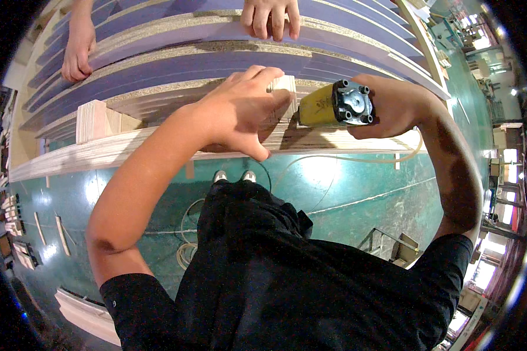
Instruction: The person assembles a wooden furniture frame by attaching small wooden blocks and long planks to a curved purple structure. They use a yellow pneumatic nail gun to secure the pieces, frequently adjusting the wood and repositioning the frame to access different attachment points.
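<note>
My right hand is wrapped round a yellow pneumatic nail gun with a black and silver cap. The gun lies over the near rail, its nose toward a pale plywood block. My left hand grips that block, thumb on the near side and fingers over the top. Both stand at the near plywood rail of a large wooden frame. Farther left on the same rail is a second plywood block. The gun's nose tip is partly hidden.
Purple-faced boards with chipboard edges run in rows across the frame. A co-worker's hands rest on them, one at the far left, one at the top. A pale air hose hangs below the rail; wood strips lie on the green floor.
</note>
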### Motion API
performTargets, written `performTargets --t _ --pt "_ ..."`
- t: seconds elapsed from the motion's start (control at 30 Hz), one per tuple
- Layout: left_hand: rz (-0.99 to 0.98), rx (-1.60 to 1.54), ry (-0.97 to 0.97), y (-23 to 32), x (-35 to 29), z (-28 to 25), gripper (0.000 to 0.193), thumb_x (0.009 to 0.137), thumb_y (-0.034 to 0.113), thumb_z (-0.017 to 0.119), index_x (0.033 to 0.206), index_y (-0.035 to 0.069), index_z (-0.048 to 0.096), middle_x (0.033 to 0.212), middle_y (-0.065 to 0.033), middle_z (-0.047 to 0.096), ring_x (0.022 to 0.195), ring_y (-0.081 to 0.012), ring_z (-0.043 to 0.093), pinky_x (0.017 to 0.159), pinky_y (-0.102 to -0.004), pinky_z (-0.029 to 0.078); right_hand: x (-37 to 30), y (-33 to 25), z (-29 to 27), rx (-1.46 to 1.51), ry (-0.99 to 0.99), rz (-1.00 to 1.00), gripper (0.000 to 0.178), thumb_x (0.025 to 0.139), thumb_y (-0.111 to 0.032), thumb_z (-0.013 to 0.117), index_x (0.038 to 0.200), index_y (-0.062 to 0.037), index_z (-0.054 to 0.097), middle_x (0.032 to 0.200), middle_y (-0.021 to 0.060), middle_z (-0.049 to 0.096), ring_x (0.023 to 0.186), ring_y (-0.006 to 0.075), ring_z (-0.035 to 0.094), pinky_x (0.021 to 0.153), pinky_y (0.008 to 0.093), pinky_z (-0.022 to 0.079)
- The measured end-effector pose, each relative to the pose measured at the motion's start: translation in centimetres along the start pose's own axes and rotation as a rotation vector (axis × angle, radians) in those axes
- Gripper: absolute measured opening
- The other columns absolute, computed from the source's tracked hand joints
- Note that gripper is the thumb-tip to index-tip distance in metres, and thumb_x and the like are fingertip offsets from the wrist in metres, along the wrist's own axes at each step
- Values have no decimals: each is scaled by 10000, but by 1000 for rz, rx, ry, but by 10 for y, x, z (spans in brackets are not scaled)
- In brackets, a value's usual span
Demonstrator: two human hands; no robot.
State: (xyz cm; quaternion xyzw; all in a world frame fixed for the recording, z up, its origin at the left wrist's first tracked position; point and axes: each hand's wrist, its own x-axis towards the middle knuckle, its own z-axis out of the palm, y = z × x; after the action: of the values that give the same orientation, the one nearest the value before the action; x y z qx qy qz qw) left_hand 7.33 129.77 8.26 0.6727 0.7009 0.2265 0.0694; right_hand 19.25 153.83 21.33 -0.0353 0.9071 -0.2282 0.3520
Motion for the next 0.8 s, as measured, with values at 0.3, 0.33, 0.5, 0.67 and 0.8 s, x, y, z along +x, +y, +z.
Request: performTargets --t 0.3,0.33,0.5,0.67,0.8 --pt "-10 125 -47 9 2 -9 1054 461 461 918 1384 147 517 1447 -151 460 1346 -380 413 1049 -530 404 -6 -12 -1 2 -3 119 537 751 -196 829 1189 -12 581 1008 122 698 907 204 650 817 352 533" --pt "-10 128 -56 9 2 -9 1058 462 468 918 1388 146 517 1438 -137 471 1340 -371 421 1041 -529 408 -7 -14 -1 32 -6 130 504 759 -173 797 1193 -18 591 1012 130 709 909 209 658 833 369 538" --pt "-29 156 -97 11 4 -10 994 499 482 905 1358 132 547 1419 -128 494 1336 -366 426 1011 -516 427 3 -15 2 39 -23 114 492 762 -153 793 1191 -18 592 1022 114 710 920 192 647 842 363 536" --pt "-7 209 -90 13 5 -10 888 586 520 843 1315 79 593 1332 -116 532 1295 -323 461 963 -569 425 2 -13 4 128 -11 2 543 752 -199 857 1177 -14 574 1006 99 676 912 180 627 815 335 524" --pt "-51 181 -210 15 11 -17 920 580 554 858 1323 83 590 1339 -111 529 1307 -327 452 965 -579 420 3 -8 7 42 26 -48 517 747 -228 855 1130 -4 590 960 118 675 861 200 632 765 336 525"
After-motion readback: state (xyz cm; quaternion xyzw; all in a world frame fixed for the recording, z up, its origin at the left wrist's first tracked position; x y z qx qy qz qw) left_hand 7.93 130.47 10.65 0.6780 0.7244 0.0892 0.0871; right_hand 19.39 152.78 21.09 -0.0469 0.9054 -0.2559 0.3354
